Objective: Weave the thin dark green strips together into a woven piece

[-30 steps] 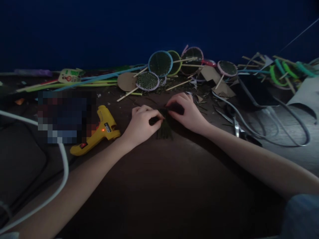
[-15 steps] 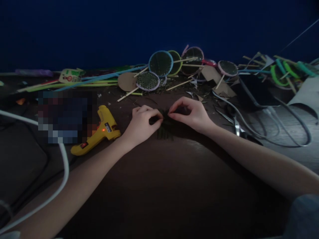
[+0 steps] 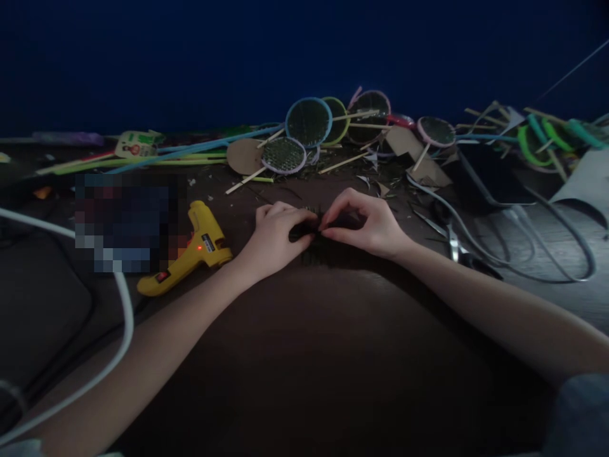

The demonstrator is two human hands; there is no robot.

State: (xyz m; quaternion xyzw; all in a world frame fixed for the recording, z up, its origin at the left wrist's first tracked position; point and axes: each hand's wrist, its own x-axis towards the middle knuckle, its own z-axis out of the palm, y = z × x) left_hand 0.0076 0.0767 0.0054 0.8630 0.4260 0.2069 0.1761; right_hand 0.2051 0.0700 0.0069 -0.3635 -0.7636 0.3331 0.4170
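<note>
A small dark green bundle of thin strips (image 3: 318, 249) lies on the dark table (image 3: 304, 355) between my hands. My left hand (image 3: 275, 238) pinches its left end with fingers curled. My right hand (image 3: 368, 222) pinches the bundle's top with thumb and forefinger, the other fingers arched above it. Most of the bundle is hidden under the fingers in the dim light.
A yellow glue gun (image 3: 190, 251) with a lit red lamp lies left of my left hand, beside a white cable (image 3: 121, 317). Round woven fans on sticks (image 3: 308, 124) and cardboard scraps (image 3: 413, 155) crowd the far edge. Scissors (image 3: 451, 244) and grey cords (image 3: 547, 254) lie to the right.
My right hand lifted off the bundle and now pinches it with fingertips. The fringe that stuck out below my hands has been drawn up and shows less.
</note>
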